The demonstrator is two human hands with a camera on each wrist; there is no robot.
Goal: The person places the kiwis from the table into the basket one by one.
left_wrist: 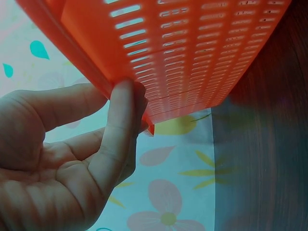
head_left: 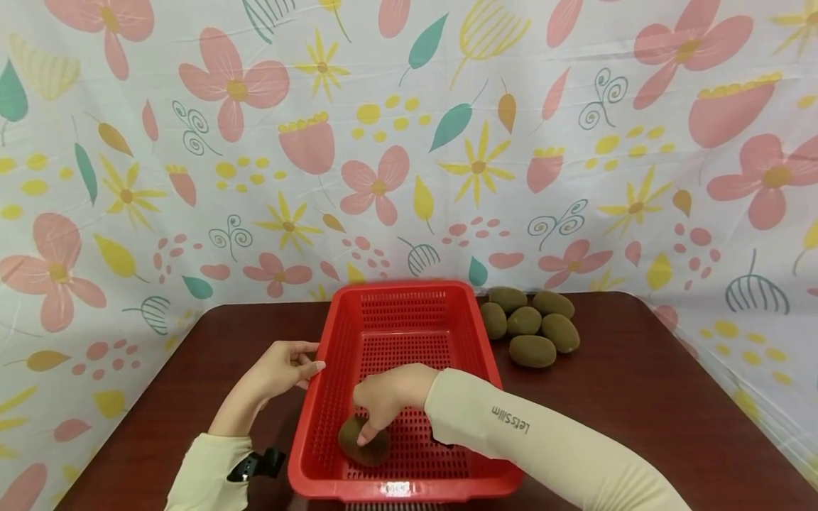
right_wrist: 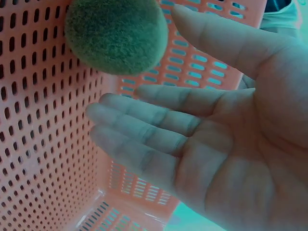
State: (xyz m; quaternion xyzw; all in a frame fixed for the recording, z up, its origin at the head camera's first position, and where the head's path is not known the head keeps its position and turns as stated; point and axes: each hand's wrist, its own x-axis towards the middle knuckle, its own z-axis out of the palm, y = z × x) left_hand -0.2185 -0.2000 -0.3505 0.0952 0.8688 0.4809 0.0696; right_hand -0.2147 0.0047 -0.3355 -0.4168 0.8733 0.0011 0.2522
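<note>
Kiwi (head_left: 364, 441) sits in the near left part of the red basket (head_left: 423, 285), under your right hand (head_left: 390, 397). That hand reaches in from the right side, over the basket's slotted floor. In the right wrist view, your fingers (right_wrist: 144, 130) are extended and spread wide from the thumb, and they are not wrapped round the fruit. The thumb tip is just beside the kiwi; you cannot tell from these views whether it touches.

Your left hand (head_left: 281, 369) is outside the basket, at the middle of its left wall. Its thumb and fingers are drawn narrow and hold the left rim between them, while the palm stays clear of the slotted wall.

The basket stands on the dark reddish desk (head_left: 639, 397), its long sides running from near to far. A small pale label (head_left: 397, 488) marks the near rim. Right of the basket's far end, six more kiwis (head_left: 524, 321) lie bunched together on the desk, one of them in the middle of the cluster.

You wear cream sleeves (head_left: 543, 433), the right one with dark lettering, and a black device (head_left: 258, 465) is at your left wrist. Beyond the far edge of the desk hangs a white cloth (head_left: 409, 234) printed with pink, yellow and green flowers and leaves.
</note>
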